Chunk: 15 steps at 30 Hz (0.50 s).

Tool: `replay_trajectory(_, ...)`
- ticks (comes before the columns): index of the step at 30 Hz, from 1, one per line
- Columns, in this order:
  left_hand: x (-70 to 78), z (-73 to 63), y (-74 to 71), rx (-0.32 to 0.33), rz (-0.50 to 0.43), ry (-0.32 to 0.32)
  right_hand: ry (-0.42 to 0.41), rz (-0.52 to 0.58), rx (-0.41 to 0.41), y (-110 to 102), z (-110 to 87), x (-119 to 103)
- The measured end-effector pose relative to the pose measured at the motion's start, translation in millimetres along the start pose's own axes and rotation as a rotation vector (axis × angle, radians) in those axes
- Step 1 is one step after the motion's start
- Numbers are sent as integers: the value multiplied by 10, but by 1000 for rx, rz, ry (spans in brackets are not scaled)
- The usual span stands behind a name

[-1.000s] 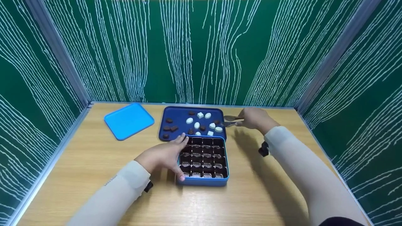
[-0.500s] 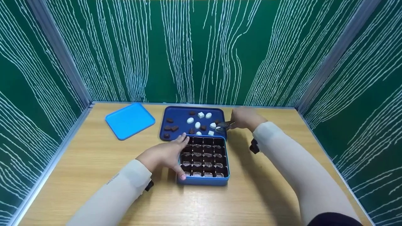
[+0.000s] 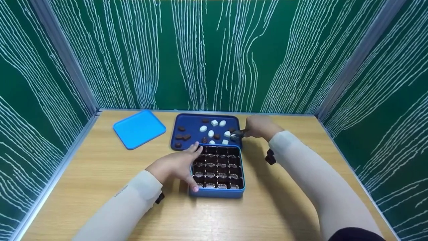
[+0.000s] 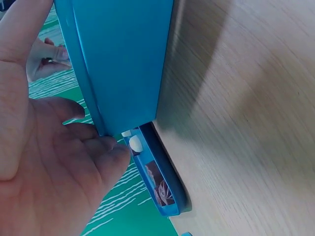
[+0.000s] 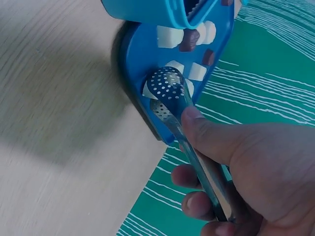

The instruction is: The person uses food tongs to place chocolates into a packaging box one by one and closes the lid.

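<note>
**Green walls (image 3: 220, 83) around a wooden table (image 3: 214, 221), with tongs (image 5: 198, 169) at a white piece (image 5: 147, 91)**

Pale wavy lines run down the green walls, and on the wooden table lies a dark-blue tray (image 3: 192, 122) of brown and white chocolate-like pieces (image 3: 211, 134). Just in front of it, hiding part of its near edge, stands a blue tin (image 3: 216, 193) fitted with a brown insert (image 3: 221, 160) divided into compartments; none of those in sight holds a piece. A light-blue lid or tray (image 3: 139, 129) lies to the left, apart from both.

The left hand (image 3: 179, 164) is spread along the tin's left side, thumb at the near corner, fingers at the far one. The right hand (image 3: 259, 126) grips the tongs, whose perforated heads are at the right end of the dark-blue tray, one partly covering the white piece. Whether they pinch it cannot be told.

Picking up that piece appears to be the step in hand. Next, the work seems to call for a firm but gentle squeeze and a lift that avoids nudging the close neighbours, while the left hand steadies the tin.

Small dark lettering (image 3: 121, 191) runs along the left sleeve (image 3: 112, 209), too small to read. No brand or label can be made out on the tin or tongs.
</note>
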State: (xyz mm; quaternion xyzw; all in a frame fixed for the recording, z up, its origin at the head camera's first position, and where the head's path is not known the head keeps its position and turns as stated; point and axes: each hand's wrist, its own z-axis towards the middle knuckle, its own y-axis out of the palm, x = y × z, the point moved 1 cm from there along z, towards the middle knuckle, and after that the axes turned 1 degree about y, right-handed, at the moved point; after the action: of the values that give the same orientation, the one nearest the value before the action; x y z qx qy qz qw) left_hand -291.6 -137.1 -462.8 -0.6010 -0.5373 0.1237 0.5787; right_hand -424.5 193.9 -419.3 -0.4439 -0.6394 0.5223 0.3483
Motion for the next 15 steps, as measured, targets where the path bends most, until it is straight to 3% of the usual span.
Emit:
replay_trajectory(8, 3, 4, 4, 0, 8, -4, -70, -79, 44, -234, -301, -61)
replay_trajectory(15, -2, 2, 10, -3, 2, -17, -129, -137, 9, -434, -663, -311)
